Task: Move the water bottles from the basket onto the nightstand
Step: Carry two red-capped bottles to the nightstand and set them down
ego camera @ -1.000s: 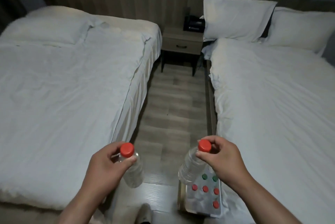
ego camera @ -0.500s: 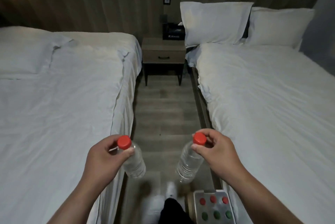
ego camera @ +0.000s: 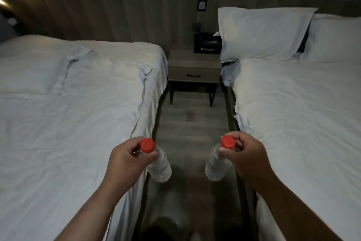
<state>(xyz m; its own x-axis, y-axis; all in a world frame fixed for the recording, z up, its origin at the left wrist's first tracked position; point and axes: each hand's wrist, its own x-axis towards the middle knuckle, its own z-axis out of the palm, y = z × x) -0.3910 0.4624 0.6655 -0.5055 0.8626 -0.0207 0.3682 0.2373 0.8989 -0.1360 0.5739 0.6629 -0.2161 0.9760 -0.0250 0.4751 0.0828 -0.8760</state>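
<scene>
While each clear water bottle hangs by its red-capped neck over the aisle floor, the left hand [ego camera: 127,160] pinches the left bottle [ego camera: 159,166] and the right hand [ego camera: 248,157] the right bottle [ego camera: 216,166]. Well ahead, the nightstand [ego camera: 194,68] stands between the left bed [ego camera: 68,113] and right bed [ego camera: 302,113], bearing a black box [ego camera: 208,45].

Both water bottles, the left bottle [ego camera: 159,168] and the right bottle [ego camera: 216,168], look like clear, ribbed plastic with a faint sheen, each topped by a smooth red plastic cap. The nightstand [ego camera: 193,65] has a matt, pale wood-grain finish with a dark handle and thin dark legs that look like metal. Matt, creased white cloth covers the left bed [ego camera: 68,104] and right bed [ego camera: 302,113], and the floor [ego camera: 192,123] shows dull wood-look planks.
</scene>
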